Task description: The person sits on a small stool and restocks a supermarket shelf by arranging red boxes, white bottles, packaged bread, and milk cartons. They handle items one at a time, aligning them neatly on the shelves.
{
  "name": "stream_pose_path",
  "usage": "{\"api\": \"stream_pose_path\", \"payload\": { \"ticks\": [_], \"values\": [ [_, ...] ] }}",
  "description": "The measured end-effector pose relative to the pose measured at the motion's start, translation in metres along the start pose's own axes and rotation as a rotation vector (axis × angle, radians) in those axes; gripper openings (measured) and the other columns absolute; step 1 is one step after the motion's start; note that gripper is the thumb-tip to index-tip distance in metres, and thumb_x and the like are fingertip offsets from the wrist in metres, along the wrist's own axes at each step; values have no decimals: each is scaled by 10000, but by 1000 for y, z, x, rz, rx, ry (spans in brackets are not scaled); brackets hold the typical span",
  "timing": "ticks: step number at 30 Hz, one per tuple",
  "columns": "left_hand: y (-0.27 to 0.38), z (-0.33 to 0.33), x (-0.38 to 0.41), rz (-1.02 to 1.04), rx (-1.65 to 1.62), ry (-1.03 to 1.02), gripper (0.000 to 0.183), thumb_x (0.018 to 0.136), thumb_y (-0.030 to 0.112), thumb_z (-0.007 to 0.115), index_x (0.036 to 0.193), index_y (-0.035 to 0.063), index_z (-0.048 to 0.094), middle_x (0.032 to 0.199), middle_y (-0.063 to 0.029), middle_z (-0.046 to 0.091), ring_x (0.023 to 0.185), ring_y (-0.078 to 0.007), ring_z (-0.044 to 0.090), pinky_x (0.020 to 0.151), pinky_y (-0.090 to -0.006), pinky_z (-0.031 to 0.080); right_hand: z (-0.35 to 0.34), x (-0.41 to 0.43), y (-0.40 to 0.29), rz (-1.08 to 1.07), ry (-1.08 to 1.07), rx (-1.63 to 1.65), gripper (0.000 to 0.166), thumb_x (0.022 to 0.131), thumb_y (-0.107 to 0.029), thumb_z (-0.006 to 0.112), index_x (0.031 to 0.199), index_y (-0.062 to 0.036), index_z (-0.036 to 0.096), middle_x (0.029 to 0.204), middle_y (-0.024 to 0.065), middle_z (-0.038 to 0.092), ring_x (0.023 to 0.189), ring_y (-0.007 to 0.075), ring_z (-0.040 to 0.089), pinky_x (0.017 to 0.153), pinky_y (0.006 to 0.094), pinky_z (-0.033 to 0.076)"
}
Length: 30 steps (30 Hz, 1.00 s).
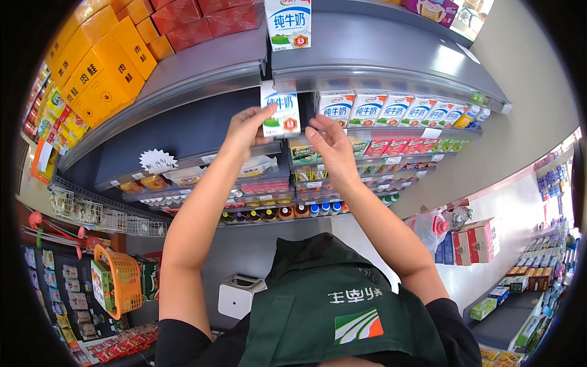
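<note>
My left hand (pixel 245 129) grips a white milk carton (pixel 280 114) with blue lettering and a green picture, thumb across its front. The carton stands upright just below the upper shelf lip, by the gap between two shelf bays. To the right is my right hand (pixel 337 153), raised with its fingers apart and nothing in it. Its fingertips are near the first of a row of matching milk cartons (pixel 367 110) on the right-hand shelf; whether they touch is unclear. Another such carton (pixel 289 27) stands on the top shelf above.
Yellow boxes (pixel 107 69) and red boxes (pixel 197 20) are stacked at upper left. Lower shelves hold small drink cartons (pixel 394 147) and bottles (pixel 286 213). A white stool (pixel 236 296) is on the floor, with an orange basket (pixel 126 280) at left.
</note>
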<state>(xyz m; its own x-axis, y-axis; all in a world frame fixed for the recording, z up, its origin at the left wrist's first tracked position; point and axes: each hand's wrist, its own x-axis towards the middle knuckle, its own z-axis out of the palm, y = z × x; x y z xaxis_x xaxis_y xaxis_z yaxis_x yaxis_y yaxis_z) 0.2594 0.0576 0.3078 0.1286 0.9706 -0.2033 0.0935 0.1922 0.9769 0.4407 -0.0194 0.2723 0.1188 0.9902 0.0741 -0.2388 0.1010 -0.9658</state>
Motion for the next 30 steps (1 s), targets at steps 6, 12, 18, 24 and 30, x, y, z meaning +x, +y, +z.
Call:
{"api": "stream_pose_path", "payload": {
  "ticks": [6, 12, 18, 24, 30],
  "values": [
    [-35, 5, -51, -30, -64, -100, 389, 807, 393, 737, 964, 49, 645, 814, -33, 655, 676, -93, 612, 526, -215, 466, -6, -11, -12, 270, -250, -144, 522, 845, -350, 698, 1177, 28, 563, 989, 91, 669, 851, 116, 611, 624, 234, 476],
    [9, 13, -102, 190, 70, -165, 396, 819, 195, 751, 1116, -23, 605, 886, -42, 647, 688, -77, 597, 530, -212, 464, -20, -29, -50, 53, -384, -133, 458, 791, -186, 763, 1151, 12, 560, 962, 85, 656, 822, 110, 607, 687, 263, 517],
    [128, 15, -103, 849, 285, -6, 498, 758, 105, 769, 1196, -16, 565, 1086, -124, 650, 975, -180, 637, 859, -330, 503, -3, 13, -170, -482, -387, -268, 489, 749, -40, 768, 1181, 3, 541, 1024, 71, 638, 1003, 177, 615, 828, 321, 547],
    [160, 16, -58, 881, 158, 22, 503, 776, 79, 753, 1214, 18, 512, 1103, -140, 610, 983, -202, 637, 812, -307, 527, 6, 76, -188, -708, -309, -344, 487, 728, 41, 743, 1167, -22, 542, 1151, 71, 544, 1087, 215, 582, 901, 362, 540],
    [154, 12, -30, 776, 221, 89, 421, 816, 102, 730, 1164, 1, 516, 1015, -106, 637, 900, -170, 645, 754, -265, 506, 0, 115, -165, -520, -322, -448, 519, 748, -22, 761, 1210, 11, 527, 1139, 102, 610, 1093, 213, 587, 884, 331, 514]
  ]
}}
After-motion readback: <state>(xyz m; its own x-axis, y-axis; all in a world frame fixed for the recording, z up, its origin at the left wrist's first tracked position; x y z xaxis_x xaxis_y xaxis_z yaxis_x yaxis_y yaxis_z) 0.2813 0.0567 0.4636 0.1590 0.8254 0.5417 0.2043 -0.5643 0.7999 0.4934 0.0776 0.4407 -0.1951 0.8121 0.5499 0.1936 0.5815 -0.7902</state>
